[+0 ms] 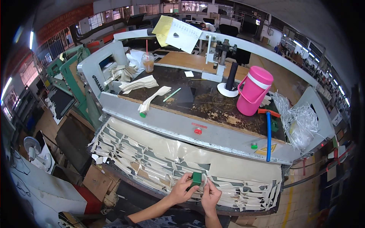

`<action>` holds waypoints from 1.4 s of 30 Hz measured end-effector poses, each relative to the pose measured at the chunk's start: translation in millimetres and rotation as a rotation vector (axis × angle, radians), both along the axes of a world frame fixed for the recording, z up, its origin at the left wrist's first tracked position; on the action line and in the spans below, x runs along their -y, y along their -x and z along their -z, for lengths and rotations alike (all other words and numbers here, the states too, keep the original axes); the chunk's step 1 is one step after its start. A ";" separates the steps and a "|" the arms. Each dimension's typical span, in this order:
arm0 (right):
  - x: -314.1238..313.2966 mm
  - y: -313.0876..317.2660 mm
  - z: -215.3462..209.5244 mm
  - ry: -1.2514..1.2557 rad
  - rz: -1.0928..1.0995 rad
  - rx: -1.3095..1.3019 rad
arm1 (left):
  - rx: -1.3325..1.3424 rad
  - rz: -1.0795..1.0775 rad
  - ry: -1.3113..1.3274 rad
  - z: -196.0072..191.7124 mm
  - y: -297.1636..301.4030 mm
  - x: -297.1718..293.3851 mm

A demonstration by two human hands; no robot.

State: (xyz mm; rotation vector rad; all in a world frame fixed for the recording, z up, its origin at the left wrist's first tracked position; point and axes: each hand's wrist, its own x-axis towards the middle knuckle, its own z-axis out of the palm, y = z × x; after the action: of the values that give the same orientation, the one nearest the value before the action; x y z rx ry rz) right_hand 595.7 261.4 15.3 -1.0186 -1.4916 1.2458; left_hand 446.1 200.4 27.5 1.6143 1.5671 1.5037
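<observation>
My left hand (179,192) is closed around a small green block-shaped object (196,178), with thumb and fingers on its left side and underneath. Close against it on the right, my right hand (211,195) has its fingers pinched at a small whitish piece (204,179); whether that piece is part of the green object, I cannot tell. Both hands are above a broad cream sheet (243,167) on the machine's bed. Much of the sheet's left and near part is cut through, leaving thin strips and gaps.
Behind the sheet runs a grey machine beam (171,127) with buttons. Its dark top (205,102) carries stacks of cut cream pieces (138,83), a drink cup (148,62), a pink jug (254,91) and a blue-handled hammer-like tool (268,136). Tangled clear strips (300,121) lie at right.
</observation>
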 end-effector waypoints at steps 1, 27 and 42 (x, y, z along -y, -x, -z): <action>1.5 -5.6 0.8 0.017 -0.031 -0.009 | -0.012 0.004 0.000 -4.2 -2.4 1.3; -296.3 163.5 -160.2 -0.135 -0.201 -0.243 | 0.098 -0.586 -0.004 17.0 202.2 102.9; -44.2 176.1 6.9 -0.533 -0.509 0.353 | 0.758 -0.434 0.203 52.3 257.2 48.4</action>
State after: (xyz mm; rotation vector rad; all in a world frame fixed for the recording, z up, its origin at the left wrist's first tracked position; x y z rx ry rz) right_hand 419.6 305.6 8.4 -0.5258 -2.3037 0.9271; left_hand 188.9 152.0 -24.8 0.4838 1.5723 1.7973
